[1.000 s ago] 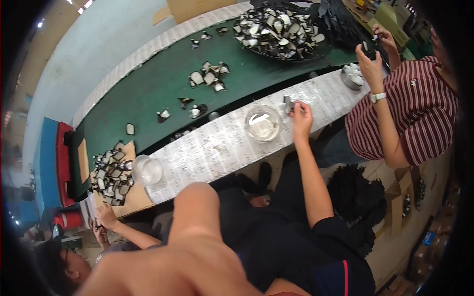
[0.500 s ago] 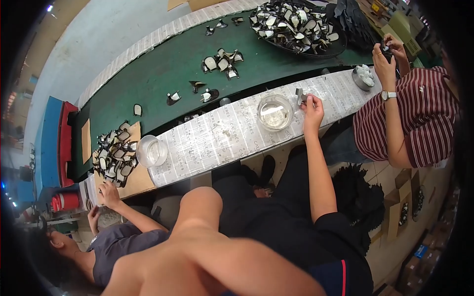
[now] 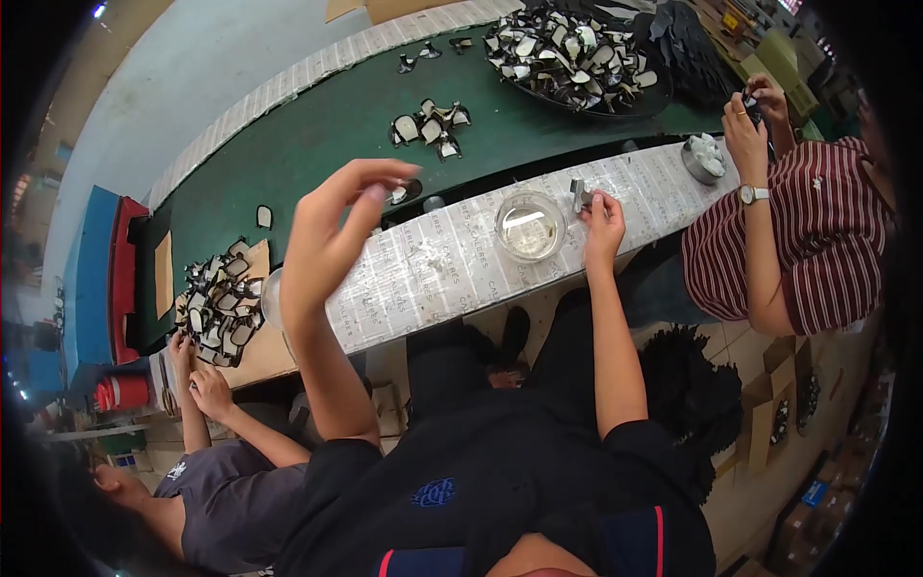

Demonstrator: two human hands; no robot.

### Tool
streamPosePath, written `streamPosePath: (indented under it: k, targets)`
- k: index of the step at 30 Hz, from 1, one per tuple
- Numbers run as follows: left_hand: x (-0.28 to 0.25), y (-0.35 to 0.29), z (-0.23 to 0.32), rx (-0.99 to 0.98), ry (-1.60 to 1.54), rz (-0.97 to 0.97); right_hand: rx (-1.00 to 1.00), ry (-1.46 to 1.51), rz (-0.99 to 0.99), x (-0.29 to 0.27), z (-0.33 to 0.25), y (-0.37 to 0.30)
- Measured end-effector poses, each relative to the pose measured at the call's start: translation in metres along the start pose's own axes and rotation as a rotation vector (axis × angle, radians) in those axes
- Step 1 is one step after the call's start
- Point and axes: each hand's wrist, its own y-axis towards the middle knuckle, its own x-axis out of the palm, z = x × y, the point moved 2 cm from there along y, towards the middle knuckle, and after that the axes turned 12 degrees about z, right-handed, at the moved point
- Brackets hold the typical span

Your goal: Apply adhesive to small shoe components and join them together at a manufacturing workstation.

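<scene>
My left hand [image 3: 332,231] is raised over the near side of the green bench, fingers stretched out to the right. Its fingertips are closest to a small dark piece with a pale face [image 3: 409,191], partly hidden behind them; contact is unclear. At the bench's front strip, my right hand [image 3: 604,223] pinches a small grey metal-looking piece [image 3: 580,194]. A round clear bowl [image 3: 531,227] stands just left of that piece. Further back lies a small cluster of dark, pale-faced pieces [image 3: 431,127].
A large black tray [image 3: 635,106] heaped with similar pieces stands at the back right. A pile of them [image 3: 219,308] lies on cardboard at left. Co-workers sit on both sides: one in dark grey [image 3: 231,490], one in a striped shirt [image 3: 769,240]. A grey tin [image 3: 704,162] holds white lumps.
My left hand has moved from close below the view, up and forward over the bench. My right hand stays nearly in place with the grey piece. The left co-worker's hands have shifted.
</scene>
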Motion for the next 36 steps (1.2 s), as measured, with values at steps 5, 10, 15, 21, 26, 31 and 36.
streamPosePath:
  k: [5,10,15,21,26,31,36]
  targets:
    - [-0.033,-0.027,-0.254,-0.682,0.987,-0.212,-0.026,0.015,-0.023,0.004,-0.008,-0.002]
    - [0.002,-0.033,-0.292,-0.896,1.056,-0.479,-0.001,0.013,-0.009,0.003,-0.009,-0.002]
    - [0.015,-0.033,-0.289,-1.018,0.869,-0.389,-0.01,0.035,-0.048,0.004,-0.006,-0.003]
    - [0.022,-0.043,-0.298,-0.895,0.885,-0.104,-0.009,0.04,-0.062,0.007,-0.014,-0.002]
    - [0.015,-0.046,-0.29,-0.841,0.927,0.12,-0.001,0.022,-0.058,0.004,-0.012,-0.002]
    - [-0.004,-0.048,-0.305,-0.944,0.741,0.032,-0.001,0.028,-0.059,0.003,-0.01,-0.002]
    - [-0.007,-0.037,-0.322,-1.022,0.761,0.042,-0.003,0.012,-0.058,0.008,-0.013,-0.004]
